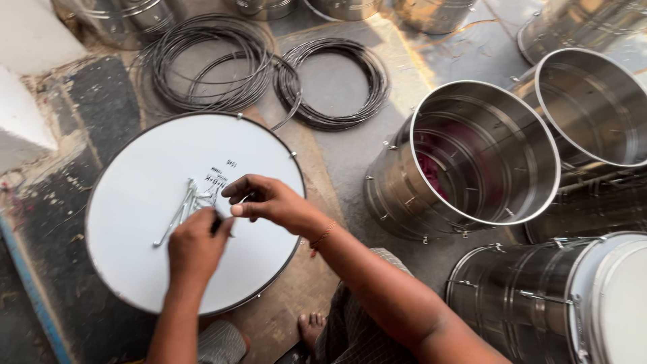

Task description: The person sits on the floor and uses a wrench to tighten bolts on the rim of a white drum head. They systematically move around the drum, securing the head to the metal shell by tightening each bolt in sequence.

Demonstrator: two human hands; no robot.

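Note:
A round white drumhead [135,236] with a dark rim lies flat on the floor in front of me. A small pile of thin metal rods [182,205] rests on its middle, beside some handwriting. My left hand [197,246] hovers over the head with fingers curled around a small dark item, right next to the rods. My right hand [266,200] reaches across from the right, its fingertips pinching something small and thin just above the head, close to my left hand.
Shiny steel drum shells [472,162] [593,108] [532,296] lie on their sides at the right. Coils of dark wire hoops [209,64] [333,84] lie on the floor behind the drumhead. More steel shells line the top edge. My bare foot [311,329] shows below.

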